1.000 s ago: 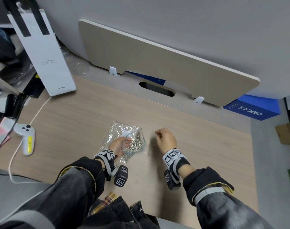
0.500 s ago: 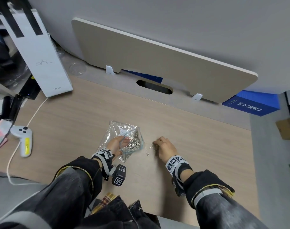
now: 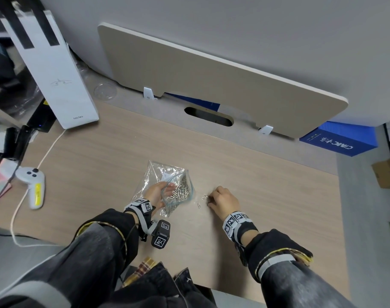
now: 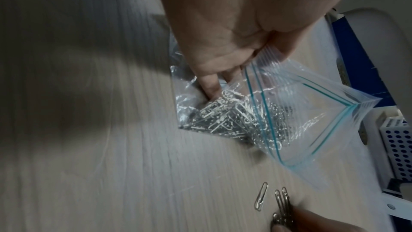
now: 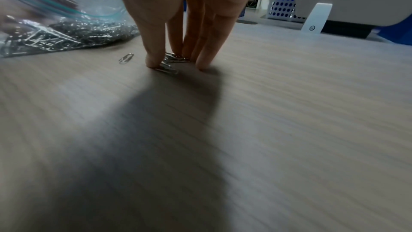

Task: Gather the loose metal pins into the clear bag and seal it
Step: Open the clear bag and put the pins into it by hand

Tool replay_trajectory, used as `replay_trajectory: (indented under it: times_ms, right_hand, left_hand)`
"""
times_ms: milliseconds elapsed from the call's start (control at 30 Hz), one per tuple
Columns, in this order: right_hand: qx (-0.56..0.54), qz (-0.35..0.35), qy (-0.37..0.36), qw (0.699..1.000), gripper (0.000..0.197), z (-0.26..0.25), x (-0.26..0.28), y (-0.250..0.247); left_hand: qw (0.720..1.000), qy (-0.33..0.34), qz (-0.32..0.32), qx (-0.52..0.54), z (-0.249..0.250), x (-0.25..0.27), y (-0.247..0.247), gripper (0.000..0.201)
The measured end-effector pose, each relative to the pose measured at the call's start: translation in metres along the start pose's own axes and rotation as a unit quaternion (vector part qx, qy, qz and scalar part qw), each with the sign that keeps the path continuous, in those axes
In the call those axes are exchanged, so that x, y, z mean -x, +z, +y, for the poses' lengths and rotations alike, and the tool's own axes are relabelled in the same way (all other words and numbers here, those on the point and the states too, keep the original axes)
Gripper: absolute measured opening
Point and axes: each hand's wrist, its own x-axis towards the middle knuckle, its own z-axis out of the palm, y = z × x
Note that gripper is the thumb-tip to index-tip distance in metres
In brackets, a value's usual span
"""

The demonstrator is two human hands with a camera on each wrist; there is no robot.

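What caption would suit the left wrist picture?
Left hand holding open a clear zip-top plastic bag of metal paper clips, loose silver clips waiting on the pale wooden desk.

White paper bag (image 3: 54,70): printed "heytea" near its base. Blue box (image 3: 338,138): white lettering, upside down, reading "CIMC".

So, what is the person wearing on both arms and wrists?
Both arms have dark grey sleeves with yellow-edged cuffs. The left wrist band and right wrist band are grey-black with square black-and-white markers. A black camera block, also with markers, hangs under the left wrist.
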Motion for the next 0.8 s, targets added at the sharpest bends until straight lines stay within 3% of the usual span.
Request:
replay_trajectory:
  times_ms: [433, 633, 800]
  right_hand:
    - [0.034, -0.033, -0.007, 0.999, 0.018, -0.001, -0.005, -0.015]
    - [-0.032, -0.114, 0.076, 0.99, 0.003, -0.004, -0.017, -0.028]
    - [-0.07, -0.141, 0.094, 0.983, 0.022, -0.002, -0.017, -0.025]
  left_hand:
    - [1.0, -0.003, 0.006, 0.002, 0.0, -0.001, 0.001, 0.024]
    - [1.0, -0.005, 0.001, 0.0, 0.0, -0.001, 0.0, 0.025]
    - [1.0, -0.006, 0.006, -0.005, -0.001, -0.003, -0.001, 0.031]
